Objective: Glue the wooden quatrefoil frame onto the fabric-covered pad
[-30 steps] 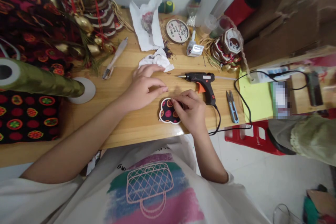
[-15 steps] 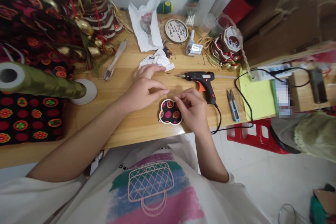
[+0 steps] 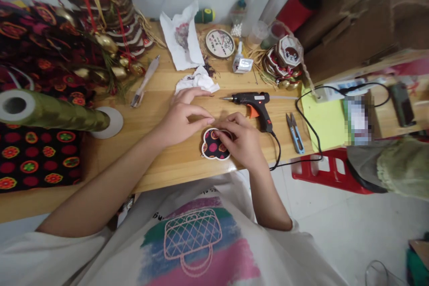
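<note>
A flat clover-shaped piece (image 3: 213,148) with a white rim and dark, fruit-patterned cloth lies near the table's front edge. Over its upper right part is my right hand (image 3: 243,140), thumb and fingertips drawn together; anything between them is too small to make out. My left hand (image 3: 182,118) hovers just up and left of the piece. Its thumb and index tips meet close to the right fingertips, while the other fingers reach forward; I cannot make out anything in that pinch. A black glue gun (image 3: 256,103) with an orange trigger and a lit red light lies beyond my right hand.
Blue thread snips (image 3: 295,133) and a black cable (image 3: 313,129) lie right. Crumpled white paper (image 3: 197,81), a round tin (image 3: 220,44) and a small glue bottle (image 3: 241,62) stand behind. Left are a green ribbon roll (image 3: 67,114), patterned cloth (image 3: 40,156) and a pen-like tool (image 3: 145,81).
My right hand has moved left, its fingertips now over the clover-shaped piece and closer to the left fingertips. My left hand keeps nearly the same pose. The camera view has shifted slightly.
</note>
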The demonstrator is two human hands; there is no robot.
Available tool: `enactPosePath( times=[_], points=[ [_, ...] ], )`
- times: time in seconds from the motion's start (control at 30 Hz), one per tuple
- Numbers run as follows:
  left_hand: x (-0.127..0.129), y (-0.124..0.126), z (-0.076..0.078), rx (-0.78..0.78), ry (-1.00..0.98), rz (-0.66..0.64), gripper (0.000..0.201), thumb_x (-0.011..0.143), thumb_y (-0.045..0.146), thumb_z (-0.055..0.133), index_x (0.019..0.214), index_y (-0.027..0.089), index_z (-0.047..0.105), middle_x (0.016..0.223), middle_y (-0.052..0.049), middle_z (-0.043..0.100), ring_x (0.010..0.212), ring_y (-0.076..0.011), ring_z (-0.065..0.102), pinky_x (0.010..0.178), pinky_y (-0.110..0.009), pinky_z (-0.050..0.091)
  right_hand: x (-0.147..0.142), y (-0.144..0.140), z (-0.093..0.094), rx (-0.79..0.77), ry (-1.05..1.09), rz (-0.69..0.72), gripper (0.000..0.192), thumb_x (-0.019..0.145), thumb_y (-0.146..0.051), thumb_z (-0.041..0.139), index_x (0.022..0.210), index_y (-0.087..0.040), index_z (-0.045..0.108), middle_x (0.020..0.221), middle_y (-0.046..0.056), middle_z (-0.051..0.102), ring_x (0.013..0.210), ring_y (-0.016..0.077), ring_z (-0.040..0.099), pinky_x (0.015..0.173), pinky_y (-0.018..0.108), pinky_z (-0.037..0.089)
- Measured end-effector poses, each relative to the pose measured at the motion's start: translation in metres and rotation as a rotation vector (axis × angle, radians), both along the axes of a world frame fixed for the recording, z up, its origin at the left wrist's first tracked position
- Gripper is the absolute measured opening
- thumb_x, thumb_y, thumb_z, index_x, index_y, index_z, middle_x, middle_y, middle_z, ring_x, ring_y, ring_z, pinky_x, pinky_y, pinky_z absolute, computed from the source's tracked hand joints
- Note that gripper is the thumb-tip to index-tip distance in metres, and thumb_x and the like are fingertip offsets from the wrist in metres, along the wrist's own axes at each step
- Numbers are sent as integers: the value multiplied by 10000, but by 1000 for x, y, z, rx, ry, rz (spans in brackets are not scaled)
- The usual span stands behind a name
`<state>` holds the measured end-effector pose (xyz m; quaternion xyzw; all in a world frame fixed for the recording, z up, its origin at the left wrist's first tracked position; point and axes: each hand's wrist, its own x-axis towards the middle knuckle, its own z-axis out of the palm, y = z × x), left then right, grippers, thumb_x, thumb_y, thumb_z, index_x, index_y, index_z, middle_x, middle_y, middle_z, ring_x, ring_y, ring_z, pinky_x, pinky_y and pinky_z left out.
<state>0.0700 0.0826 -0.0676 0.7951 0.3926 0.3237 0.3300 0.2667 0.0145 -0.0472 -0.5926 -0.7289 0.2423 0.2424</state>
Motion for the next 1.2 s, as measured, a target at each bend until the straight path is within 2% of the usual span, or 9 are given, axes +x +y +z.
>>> enactPosePath(
  times=[0.17,0.27,0.4,0.6,0.83,1.2],
  points=[
    [-2,0,-3,42,3,-13,180,858,369,659,824,242,783,1297,-68,635,1272,-298,535,1117,-510,383,-2,3,0,-33,-26,22,206,909,-282,610,1069,-235,732,929,40,655,856,161,644,756,275,488],
    [-3,1,-5,95,-12,-20,202,875,396,633,816,268,778,1270,-39,651,1242,-288,558,1097,-498,415,-2,4,-1,-22,-46,70,244,929,-258,579,1129,-242,718,939,39,660,871,157,650,756,269,489],
    [-3,3,-8,135,-17,-28,201,888,404,617,811,292,766,1255,-26,658,1227,-284,571,1074,-505,439,0,6,-4,-11,-25,82,205,933,-252,576,1047,-233,746,931,37,664,876,148,651,765,257,493],
    [-3,4,-12,206,-21,-24,241,901,423,603,788,281,762,1235,-55,673,1196,-316,592,1020,-557,470,-1,6,-11,8,81,16,143,905,-247,624,958,-240,757,899,24,674,845,134,647,758,246,503],
    [-2,4,-13,210,-17,-20,293,914,444,575,783,267,769,1205,-85,683,1175,-342,594,985,-607,479,-3,6,-16,79,259,-42,104,880,-240,656,868,-195,749,863,28,682,812,127,644,737,233,501],
    [-2,4,-12,132,3,-7,252,880,472,601,785,309,768,1217,4,676,1206,-292,570,1065,-535,447,-6,6,-14,46,186,-85,118,905,-271,620,865,-218,719,890,14,697,811,133,651,733,244,477]
  ],
)
